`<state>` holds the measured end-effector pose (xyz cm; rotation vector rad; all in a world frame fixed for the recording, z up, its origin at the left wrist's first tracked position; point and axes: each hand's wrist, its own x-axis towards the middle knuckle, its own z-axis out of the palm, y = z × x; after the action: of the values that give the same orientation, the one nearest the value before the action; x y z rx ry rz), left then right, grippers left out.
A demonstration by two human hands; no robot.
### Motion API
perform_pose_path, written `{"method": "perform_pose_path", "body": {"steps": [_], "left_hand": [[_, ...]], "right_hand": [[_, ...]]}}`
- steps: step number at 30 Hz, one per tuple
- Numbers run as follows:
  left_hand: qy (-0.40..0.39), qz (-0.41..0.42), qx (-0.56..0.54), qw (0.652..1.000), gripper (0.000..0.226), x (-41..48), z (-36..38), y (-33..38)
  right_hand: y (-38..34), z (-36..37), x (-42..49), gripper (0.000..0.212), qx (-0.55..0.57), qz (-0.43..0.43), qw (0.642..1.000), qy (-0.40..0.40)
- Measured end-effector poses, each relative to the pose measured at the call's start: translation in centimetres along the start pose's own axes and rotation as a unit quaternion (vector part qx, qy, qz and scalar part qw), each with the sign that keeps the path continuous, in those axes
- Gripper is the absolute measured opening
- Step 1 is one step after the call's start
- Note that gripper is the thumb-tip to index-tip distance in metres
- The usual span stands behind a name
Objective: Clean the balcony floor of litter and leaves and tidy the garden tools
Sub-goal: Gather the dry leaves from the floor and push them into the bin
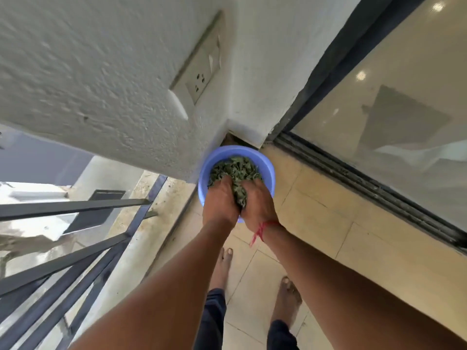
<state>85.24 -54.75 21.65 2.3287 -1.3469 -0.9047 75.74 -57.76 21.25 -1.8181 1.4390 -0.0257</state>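
Note:
A light blue plastic tub [265,162] stands on the balcony floor in the corner by the wall. It is filled with dry green leaves [235,170]. My left hand [219,200] and my right hand [257,205] are side by side over the tub's near rim. Together they hold a clump of leaves [240,195] pressed between them. A red thread [260,229] is tied round my right wrist.
A white textured wall with a socket plate [199,72] rises on the left. A dark metal railing [75,248] borders the balcony at the left. A sliding glass door and its track [366,188] run along the right. My bare feet [288,301] stand on beige tiles.

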Motion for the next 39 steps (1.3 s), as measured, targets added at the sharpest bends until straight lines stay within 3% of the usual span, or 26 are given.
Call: {"method": "perform_pose_path", "body": {"steps": [3,6,9,15,20,23,27,31,34,39], "left_hand": [[-0.011,-0.025,0.014,1.0,0.021,2.5,0.5,-0.3],[-0.089,-0.076,0.037,0.992,0.061,4.3,0.5,-1.5],[-0.147,-0.133,0.096,0.975,0.09,4.6,0.1,-3.1],[-0.117,-0.129,0.092,0.98,0.062,3.3,-0.5,-4.6],[-0.078,-0.136,-0.001,0.988,0.052,1.7,-0.3,-4.6],[-0.076,-0.14,-0.02,0.987,0.043,0.6,-0.1,-4.0],[-0.071,-0.129,-0.04,0.988,0.042,-1.1,-0.3,-2.4],[-0.073,-0.071,-0.003,0.995,0.06,-3.0,-0.6,-0.5],[-0.066,-0.054,0.015,0.996,0.065,-4.7,-0.7,1.4],[-0.089,0.011,0.038,0.995,0.064,-9.5,1.9,4.2]], "right_hand": [[0.4,0.7,2.6,0.037,0.007,0.025,0.999,-0.025],[0.8,0.6,4.0,0.071,0.033,0.017,0.997,-0.061],[1.1,-0.5,4.1,0.079,0.022,0.051,0.996,-0.062],[2.3,-0.7,2.5,0.073,0.049,0.091,0.995,-0.005],[2.7,-0.9,1.1,0.031,0.1,0.125,0.983,0.086],[1.7,-1.7,-0.3,0.01,0.136,0.146,0.975,0.098],[0.8,-2.8,-2.5,0.016,0.176,0.158,0.97,0.057],[1.1,-3.5,-5.4,0.033,0.215,0.177,0.956,0.095],[2.3,-3.6,-8.1,0.023,0.288,0.216,0.925,0.119],[5.6,-3.0,-14.0,0.027,0.379,0.258,0.878,0.139]]}}
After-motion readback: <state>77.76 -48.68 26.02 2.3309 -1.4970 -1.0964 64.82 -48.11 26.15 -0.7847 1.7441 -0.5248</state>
